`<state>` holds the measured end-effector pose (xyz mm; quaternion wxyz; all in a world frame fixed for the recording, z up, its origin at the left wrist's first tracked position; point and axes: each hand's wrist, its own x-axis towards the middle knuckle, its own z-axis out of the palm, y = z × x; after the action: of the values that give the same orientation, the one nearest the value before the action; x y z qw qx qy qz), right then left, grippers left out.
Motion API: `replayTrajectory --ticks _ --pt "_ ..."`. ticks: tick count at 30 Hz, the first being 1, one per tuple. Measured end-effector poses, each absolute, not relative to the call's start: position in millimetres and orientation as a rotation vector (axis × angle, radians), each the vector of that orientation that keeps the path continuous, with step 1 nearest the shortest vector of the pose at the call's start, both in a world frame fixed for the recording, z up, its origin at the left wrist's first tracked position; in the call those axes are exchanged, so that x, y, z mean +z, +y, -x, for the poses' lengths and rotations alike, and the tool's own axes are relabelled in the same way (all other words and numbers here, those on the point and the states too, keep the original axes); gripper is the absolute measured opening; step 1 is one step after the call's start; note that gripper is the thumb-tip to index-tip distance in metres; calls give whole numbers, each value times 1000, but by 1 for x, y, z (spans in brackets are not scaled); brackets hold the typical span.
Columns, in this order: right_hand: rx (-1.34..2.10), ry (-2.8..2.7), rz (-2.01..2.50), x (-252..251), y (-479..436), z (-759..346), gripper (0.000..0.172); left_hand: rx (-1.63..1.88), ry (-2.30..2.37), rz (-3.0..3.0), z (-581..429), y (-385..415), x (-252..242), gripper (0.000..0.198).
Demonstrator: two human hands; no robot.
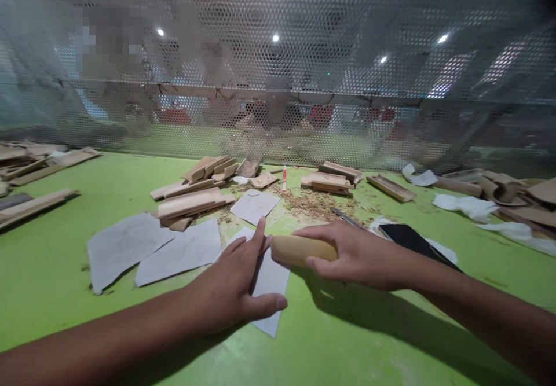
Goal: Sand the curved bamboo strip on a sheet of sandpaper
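My left hand (238,285) lies with its fingers spread on a white paper sheet (271,282) at the middle of the green table (347,339). Just right of it, my right hand (347,256) is wrapped round a smooth, tan, curved piece (302,250), held sideways over the sheet's right edge. The left end of this piece is close to my left fingers. Another small paper piece (255,206) lies beyond my left fingertips.
Torn papers (125,247) lie at the left. Curved wooden pieces (191,201) and shavings (317,205) are farther back. A black phone (410,244) and a thin tool (345,218) lie near my right forearm. Perforated metal (273,108) stands behind.
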<state>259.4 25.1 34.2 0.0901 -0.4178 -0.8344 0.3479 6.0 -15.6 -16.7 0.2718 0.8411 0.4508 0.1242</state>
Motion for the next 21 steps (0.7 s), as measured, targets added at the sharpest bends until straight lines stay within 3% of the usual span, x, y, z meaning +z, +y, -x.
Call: replayTrajectory --ticks 4,7,11,17,21 --pt "883 -2471 1298 33 26 -258 34 339 1231 -2257 -6 -16 -19 122" --pt "995 -2497 1273 32 23 -254 39 379 1200 -2283 -5 -16 -20 120" --pt "850 -2515 1283 34 13 -249 27 410 1228 -2279 -5 -17 -21 118" --pt "975 -2704 849 36 3 -251 23 413 1191 -2236 -4 -18 -23 123" --pt "934 -2680 841 30 9 -258 26 375 1243 -2213 -4 -18 -20 124"
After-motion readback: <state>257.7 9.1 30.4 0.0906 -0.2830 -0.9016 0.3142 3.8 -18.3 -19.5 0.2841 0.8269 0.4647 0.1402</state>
